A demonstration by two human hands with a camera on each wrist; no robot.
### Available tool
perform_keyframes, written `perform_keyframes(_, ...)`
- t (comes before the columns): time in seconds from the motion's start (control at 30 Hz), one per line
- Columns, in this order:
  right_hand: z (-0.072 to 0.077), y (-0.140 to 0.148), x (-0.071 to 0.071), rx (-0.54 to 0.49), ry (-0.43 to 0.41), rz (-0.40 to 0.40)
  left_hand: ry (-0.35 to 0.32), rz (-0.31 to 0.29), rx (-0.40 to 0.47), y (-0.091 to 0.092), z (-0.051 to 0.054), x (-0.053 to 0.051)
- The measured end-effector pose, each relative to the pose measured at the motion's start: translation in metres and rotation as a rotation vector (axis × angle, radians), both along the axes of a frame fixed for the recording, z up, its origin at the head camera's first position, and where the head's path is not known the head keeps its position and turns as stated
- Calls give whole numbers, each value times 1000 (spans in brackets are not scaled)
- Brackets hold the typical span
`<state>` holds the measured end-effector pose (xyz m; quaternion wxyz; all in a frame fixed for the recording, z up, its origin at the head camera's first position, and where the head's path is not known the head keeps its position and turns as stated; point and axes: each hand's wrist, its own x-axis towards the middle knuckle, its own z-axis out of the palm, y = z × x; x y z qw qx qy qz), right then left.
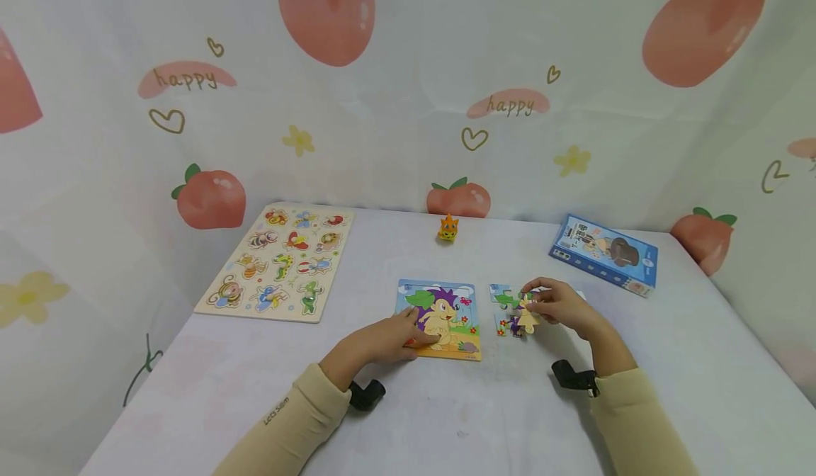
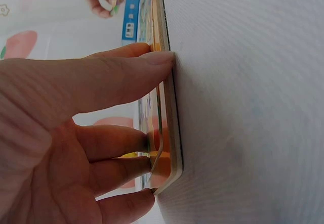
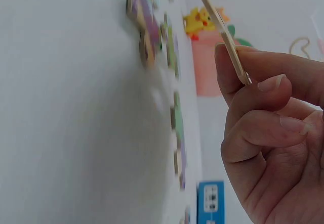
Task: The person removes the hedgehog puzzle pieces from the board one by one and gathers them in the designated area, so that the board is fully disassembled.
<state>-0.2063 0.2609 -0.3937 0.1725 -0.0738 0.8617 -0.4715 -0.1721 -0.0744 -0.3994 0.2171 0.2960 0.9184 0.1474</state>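
Fingers of our right hand (image 1: 564,307) pinch a puzzle piece (image 1: 527,320) above the tabletop (image 1: 440,419), near loose pieces (image 1: 501,295). We rest our left hand (image 1: 390,338), fingers spread, on the puzzle board (image 1: 454,353), likely steadying it.

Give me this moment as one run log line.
left hand: touches hedgehog board | right hand: pinches wooden puzzle part | loose pieces: beside hedgehog board

A white backdrop (image 1: 395,108), printed with peaches (image 1: 326,12), yellow flowers (image 1: 298,140) and the word "happy" (image 1: 186,79), rose beyond the left hand (image 1: 390,337) and right hand (image 1: 561,307) — and wrapped round to either side of them. Beneath both stood a white-topped table (image 1: 484,412), its surface softly lit — with a faint shadow near the right hand.
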Motion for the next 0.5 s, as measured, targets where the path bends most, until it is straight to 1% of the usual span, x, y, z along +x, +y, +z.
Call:
perform_keyframes(0.27,-7,21,6,53,-17,-59,15,-8,2,0,-2,0)
perform_keyframes(0.5,-11,29,9,72,-33,-95,15,-8,12,-1,-3,-1)
